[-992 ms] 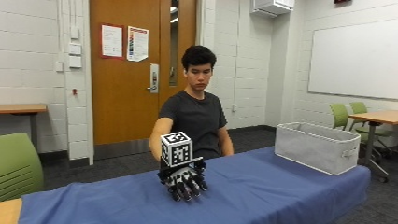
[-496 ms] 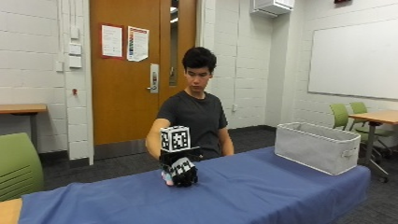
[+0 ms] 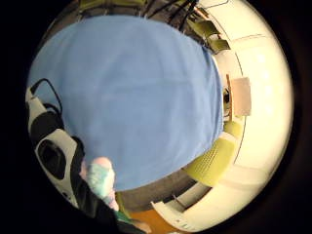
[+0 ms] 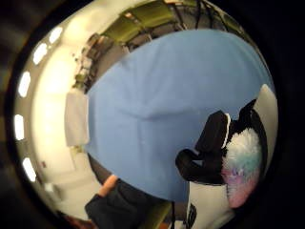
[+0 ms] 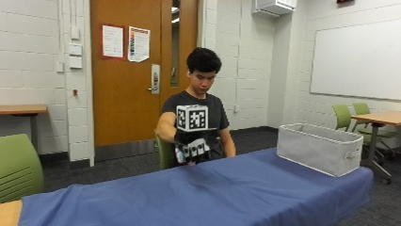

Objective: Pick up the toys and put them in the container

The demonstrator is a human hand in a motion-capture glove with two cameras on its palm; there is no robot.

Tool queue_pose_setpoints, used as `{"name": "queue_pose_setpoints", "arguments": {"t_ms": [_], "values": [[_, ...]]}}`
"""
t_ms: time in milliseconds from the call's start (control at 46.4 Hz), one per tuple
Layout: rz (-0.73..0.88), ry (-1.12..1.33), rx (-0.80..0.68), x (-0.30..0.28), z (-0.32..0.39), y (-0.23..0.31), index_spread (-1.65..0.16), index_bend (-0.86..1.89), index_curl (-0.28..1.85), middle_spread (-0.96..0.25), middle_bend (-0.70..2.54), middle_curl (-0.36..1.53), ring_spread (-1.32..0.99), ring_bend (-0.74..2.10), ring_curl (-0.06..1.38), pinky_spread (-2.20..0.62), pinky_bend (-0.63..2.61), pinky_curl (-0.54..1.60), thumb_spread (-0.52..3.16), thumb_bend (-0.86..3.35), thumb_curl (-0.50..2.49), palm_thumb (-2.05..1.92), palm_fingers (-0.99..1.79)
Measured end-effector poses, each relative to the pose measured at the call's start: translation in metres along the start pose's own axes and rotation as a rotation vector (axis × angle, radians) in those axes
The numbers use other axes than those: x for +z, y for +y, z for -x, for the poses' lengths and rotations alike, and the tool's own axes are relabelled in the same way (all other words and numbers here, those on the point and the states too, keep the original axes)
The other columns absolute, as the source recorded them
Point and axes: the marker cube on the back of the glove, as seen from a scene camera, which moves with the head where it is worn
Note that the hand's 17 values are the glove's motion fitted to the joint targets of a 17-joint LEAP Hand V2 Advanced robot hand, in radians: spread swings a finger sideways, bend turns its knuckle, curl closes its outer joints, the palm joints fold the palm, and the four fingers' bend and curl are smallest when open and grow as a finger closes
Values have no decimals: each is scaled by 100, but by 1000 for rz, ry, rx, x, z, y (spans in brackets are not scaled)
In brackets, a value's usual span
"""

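Blue cloth covers the whole table point(image 5: 251, 193) in front of you, and its near stretch is one open, flat span from the left end to the right end. At the near left corner a strip of bare wood shows past the cloth's edge, with a green chair point(image 5: 19, 165) standing just beyond it.

Farther back, near the far edge at mid-table, your gloved right hand point(image 5: 193, 148) hangs above the cloth with its fingers curled round a fluffy toy point(image 4: 240, 167). Your thumb-side palm view shows the toy as pale fur in white, teal and pink, pressed against the glove; your little-finger-side view shows the same fur point(image 3: 100, 178) beside the fingers, with bare cloth spread below.

A second ago your hand was down on the cloth with the fingers pointing downward; half a second ago it had bunched over the toy on the surface. Now it has risen clear of the table with the toy in its grasp.

Well to the right, on the far right corner of the table, stands the grey fabric container point(image 5: 319, 148), open at the top, with uncovered cloth all the way between it and your hand.
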Motion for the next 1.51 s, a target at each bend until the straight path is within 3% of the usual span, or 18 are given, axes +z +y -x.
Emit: {"name": "queue_pose_setpoints", "arguments": {"t_ms": [302,475,604,820,927,992,1100,1165,1273,1380,1424,1510], "values": [[-150,-15,-198,-122,129,-25,-25,65,69,-31,108,70,-36,124,54,-47,88,43,124,10,57,48,129],[-245,-18,-354,-176,229,-29,-24,68,72,-30,111,71,-35,127,54,-47,89,44,133,7,57,43,128],[-281,-55,-514,-215,342,-17,-24,69,74,-29,113,70,-35,129,53,-47,89,44,141,6,56,38,128],[-376,-158,-695,-246,499,-10,-23,71,77,-28,117,69,-34,130,52,-47,89,44,153,5,52,33,129],[-376,-130,-649,-242,589,-1,-22,72,78,-27,118,69,-34,130,52,-47,90,44,159,7,50,32,129],[-305,-273,-644,-241,631,6,-22,74,79,-27,119,69,-34,130,51,-47,89,44,161,8,49,32,130],[-309,-180,-811,-217,604,-43,-21,75,79,-26,120,68,-34,132,51,-46,89,44,163,11,47,33,129],[-274,-214,-802,-210,621,-43,-21,77,80,-26,120,68,-34,132,51,-47,89,44,163,13,46,33,129],[-236,-231,-932,-197,636,-37,-21,77,80,-26,121,67,-33,133,51,-46,90,45,163,16,44,33,129],[-185,-221,-941,-183,643,-38,-21,78,81,-25,122,67,-33,133,50,-46,90,45,163,18,43,32,129],[-144,-154,-875,-175,641,-43,-21,77,81,-25,122,66,-33,134,51,-46,90,45,163,20,43,32,127],[-82,-22,-762,-162,632,-55,-23,50,75,-27,102,59,-34,132,48,-47,97,45,155,11,38,19,93]]}}
